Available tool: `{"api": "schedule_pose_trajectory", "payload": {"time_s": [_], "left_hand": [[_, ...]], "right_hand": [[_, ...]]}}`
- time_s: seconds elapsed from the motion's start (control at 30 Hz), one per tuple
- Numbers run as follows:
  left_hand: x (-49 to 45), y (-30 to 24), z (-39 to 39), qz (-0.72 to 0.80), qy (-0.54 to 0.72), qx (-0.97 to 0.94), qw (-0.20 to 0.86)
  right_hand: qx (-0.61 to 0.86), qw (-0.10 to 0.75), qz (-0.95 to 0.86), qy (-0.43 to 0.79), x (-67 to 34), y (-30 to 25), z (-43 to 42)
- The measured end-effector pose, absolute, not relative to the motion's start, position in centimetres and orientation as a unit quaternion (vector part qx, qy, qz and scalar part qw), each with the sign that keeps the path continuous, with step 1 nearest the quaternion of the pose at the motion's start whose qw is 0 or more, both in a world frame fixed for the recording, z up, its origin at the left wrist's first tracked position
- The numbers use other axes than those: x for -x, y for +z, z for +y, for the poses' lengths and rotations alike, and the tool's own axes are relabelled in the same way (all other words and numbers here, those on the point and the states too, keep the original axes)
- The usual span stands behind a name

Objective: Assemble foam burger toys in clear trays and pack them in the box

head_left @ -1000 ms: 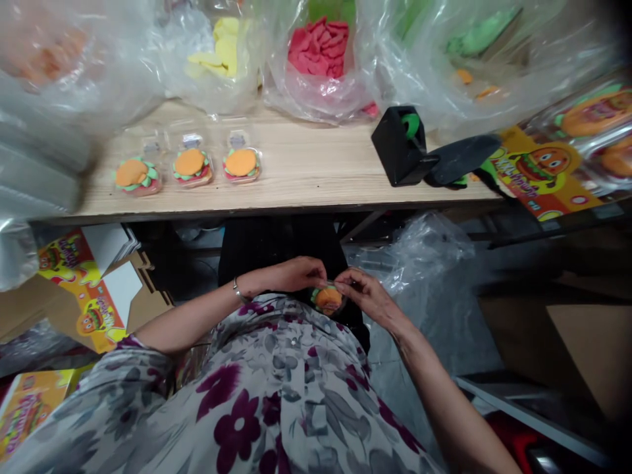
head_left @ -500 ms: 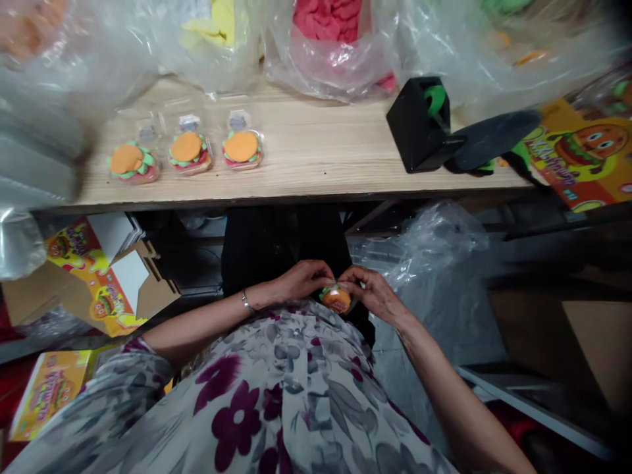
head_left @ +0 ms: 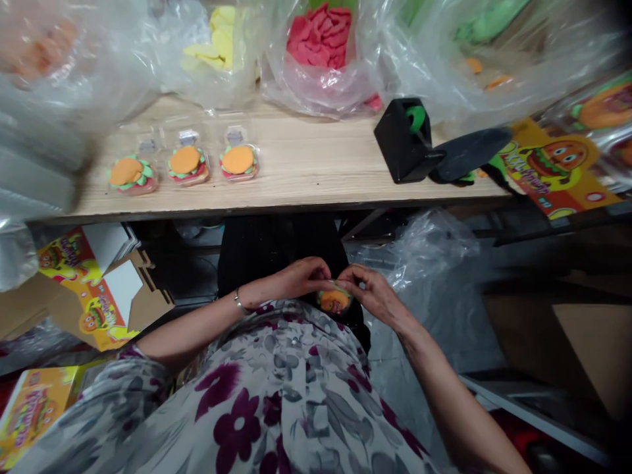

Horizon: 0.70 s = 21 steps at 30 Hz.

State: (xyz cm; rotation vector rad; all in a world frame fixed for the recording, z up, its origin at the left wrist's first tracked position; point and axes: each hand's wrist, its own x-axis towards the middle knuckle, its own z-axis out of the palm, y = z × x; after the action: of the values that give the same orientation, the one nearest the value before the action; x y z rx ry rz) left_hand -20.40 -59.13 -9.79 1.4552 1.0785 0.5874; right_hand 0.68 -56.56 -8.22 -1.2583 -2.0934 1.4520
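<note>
Low over my lap, both hands pinch the upper edge of a small burger-shaped candy pack (head_left: 334,301) with an orange top and a printed face or label. My left hand (head_left: 303,275), with a bracelet at the wrist, grips it from the left. From the other side, my right hand (head_left: 371,291) holds it with thumb and fingers bent. The fingertips partly cover the pack's top. On the table (head_left: 306,158) ahead, a left burger candy (head_left: 129,172), a middle one (head_left: 186,162) and a right one (head_left: 238,160) sit in open clear plastic cases.
Behind them are plastic bags of yellow pieces (head_left: 223,39), red pieces (head_left: 323,36) and green pieces (head_left: 488,23). A black tape dispenser (head_left: 402,145) stands near a printed card (head_left: 563,164). Printed boxes (head_left: 93,283) lie lower left; a crumpled plastic bag (head_left: 434,247) lies below the table.
The view has tilted slightly, so the table and its contents sit lower in the picture. Both hands still hold the burger candy pack, which has turned a little and shows more of its printed front.
</note>
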Motion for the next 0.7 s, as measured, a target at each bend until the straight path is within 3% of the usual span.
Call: {"api": "schedule_pose_trajectory", "payload": {"time_s": [0.1,0.3,0.7], "left_hand": [[19.8,-10.3,-60.4,0.475,0.265,-0.588,0.599],[19.3,-11.2,-61.9,0.481,0.281,-0.668,0.494],[18.9,-12.2,-62.4,0.445,0.274,-0.656,0.545]], "right_hand": [[0.422,0.118,-0.738,0.513,-0.4,-7.7,-56.0],[0.379,0.083,-0.775,0.499,0.0,-8.3,-56.6],[0.392,0.052,-0.748,0.532,-0.5,-9.0,-58.2]]}}
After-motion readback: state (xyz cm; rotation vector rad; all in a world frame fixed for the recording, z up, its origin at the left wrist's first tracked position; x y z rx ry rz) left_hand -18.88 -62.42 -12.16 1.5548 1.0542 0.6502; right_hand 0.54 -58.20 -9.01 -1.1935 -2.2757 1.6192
